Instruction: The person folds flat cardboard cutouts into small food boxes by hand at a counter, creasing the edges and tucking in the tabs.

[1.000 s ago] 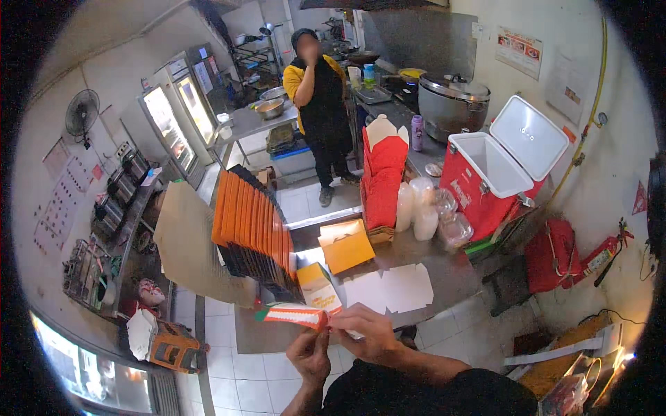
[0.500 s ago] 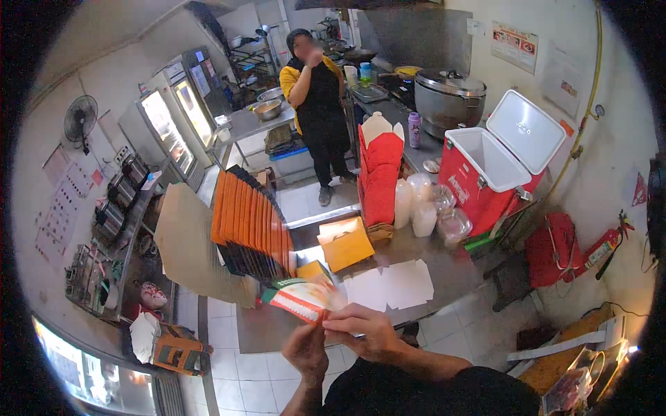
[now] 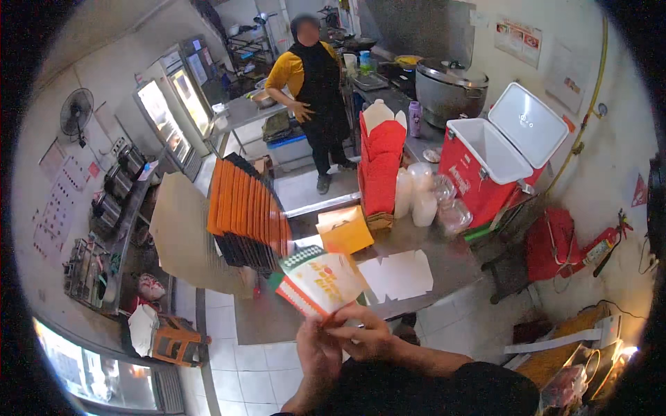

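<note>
A printed paper food carton, white with green and orange-red patterned borders, is held up in front of me over the near edge of the steel table. My left hand pinches its lower corner. Close beside it, my right hand has its fingers closed on the carton's near edge. White die-cut card blanks lie flat on the table just beyond. Behind the carton are a yellow box and a tall row of nested orange-and-black cartons.
Stacked red cartons, plastic tubs and an open red cooler line the table's far right. Brown cardboard sheets stand at the left. Across the table stands a person in a black apron. A rice cooker is behind.
The carton has been lifted and turned, so its printed side shows more fully. Both hands have shifted slightly right. The person across the table has lowered a raised hand to the waist.
</note>
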`<state>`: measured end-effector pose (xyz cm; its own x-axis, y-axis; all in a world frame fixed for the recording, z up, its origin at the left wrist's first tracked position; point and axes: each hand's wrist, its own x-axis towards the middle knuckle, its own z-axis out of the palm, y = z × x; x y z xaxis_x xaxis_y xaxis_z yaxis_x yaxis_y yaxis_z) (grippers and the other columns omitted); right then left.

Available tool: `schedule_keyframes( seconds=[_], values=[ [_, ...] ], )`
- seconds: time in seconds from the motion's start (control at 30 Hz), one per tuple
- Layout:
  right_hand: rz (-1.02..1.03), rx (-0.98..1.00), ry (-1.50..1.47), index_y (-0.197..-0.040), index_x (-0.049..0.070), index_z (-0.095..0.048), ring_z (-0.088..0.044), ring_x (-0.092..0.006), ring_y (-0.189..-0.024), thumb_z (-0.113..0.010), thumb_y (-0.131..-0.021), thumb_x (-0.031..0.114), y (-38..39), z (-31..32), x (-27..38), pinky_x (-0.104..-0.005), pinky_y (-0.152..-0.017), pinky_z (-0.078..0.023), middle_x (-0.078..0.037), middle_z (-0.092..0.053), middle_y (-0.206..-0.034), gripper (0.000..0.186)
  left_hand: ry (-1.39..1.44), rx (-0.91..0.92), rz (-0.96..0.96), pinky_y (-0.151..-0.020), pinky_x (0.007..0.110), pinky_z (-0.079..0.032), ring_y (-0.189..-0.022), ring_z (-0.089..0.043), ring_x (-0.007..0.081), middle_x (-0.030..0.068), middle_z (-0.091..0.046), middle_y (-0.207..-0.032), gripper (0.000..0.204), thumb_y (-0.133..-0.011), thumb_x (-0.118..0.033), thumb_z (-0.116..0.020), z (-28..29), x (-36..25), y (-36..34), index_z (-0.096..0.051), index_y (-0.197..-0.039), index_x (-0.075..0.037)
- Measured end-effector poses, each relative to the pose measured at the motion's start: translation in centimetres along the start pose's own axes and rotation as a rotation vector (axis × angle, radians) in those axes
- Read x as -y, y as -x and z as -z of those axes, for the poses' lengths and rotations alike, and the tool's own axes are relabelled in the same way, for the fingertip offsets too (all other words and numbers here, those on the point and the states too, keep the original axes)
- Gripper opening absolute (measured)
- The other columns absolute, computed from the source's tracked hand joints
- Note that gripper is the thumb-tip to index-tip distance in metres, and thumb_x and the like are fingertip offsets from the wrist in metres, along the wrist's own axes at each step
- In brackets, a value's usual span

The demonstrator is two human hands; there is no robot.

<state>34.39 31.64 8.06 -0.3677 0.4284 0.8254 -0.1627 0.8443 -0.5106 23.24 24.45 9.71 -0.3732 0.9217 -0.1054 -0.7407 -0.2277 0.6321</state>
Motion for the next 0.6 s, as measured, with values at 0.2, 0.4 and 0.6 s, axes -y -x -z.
schedule_keyframes(
  seconds=[0.2, 0.4, 0.6],
  values=[
    [-0.533, -0.206, -0.391, -0.114, 0.004, -0.056, -0.064, -0.0249, -0.094, -0.068, -0.094, 0.029, 0.4, 1.2, -0.8, -0.0399, -0.08, -0.054, -0.012, -0.063, -0.106, 0.035, -0.462, 0.117, -0.33, -0.111, 0.043, -0.036, -0.103, -0.062, 0.0232, 0.0106, -0.064, -0.113, 0.036, -0.09, -0.007, -0.062, -0.4, -1.6, -0.4, -0.057, -0.126, -0.005],
    [-0.943, -0.515, -0.934, -0.119, 0.001, -0.053, -0.062, -0.0213, -0.098, -0.065, -0.095, 0.031, -0.8, 5.6, -3.2, -0.0374, -0.083, -0.054, -0.007, -0.06, -0.108, 0.041, -1.492, 0.533, -0.745, -0.117, 0.062, -0.015, -0.103, -0.063, 0.0192, 0.0022, -0.062, -0.106, 0.047, -0.07, 0.003, -0.067, 1.3, -2.8, -2.3, -0.073, -0.11, -0.022],
    [-1.029, -0.409, -0.631, -0.118, -0.001, -0.056, -0.063, -0.0178, -0.094, -0.064, -0.086, 0.003, -0.6, 6.6, -3.2, -0.0319, -0.085, -0.055, -0.01, -0.061, -0.107, 0.033, -1.637, 0.385, -0.878, -0.109, 0.057, -0.035, -0.104, -0.062, 0.0242, 0.0034, -0.062, -0.107, 0.03, -0.075, -0.007, -0.077, 0.8, -1.9, -3.9, -0.073, -0.103, -0.018]
  ],
)
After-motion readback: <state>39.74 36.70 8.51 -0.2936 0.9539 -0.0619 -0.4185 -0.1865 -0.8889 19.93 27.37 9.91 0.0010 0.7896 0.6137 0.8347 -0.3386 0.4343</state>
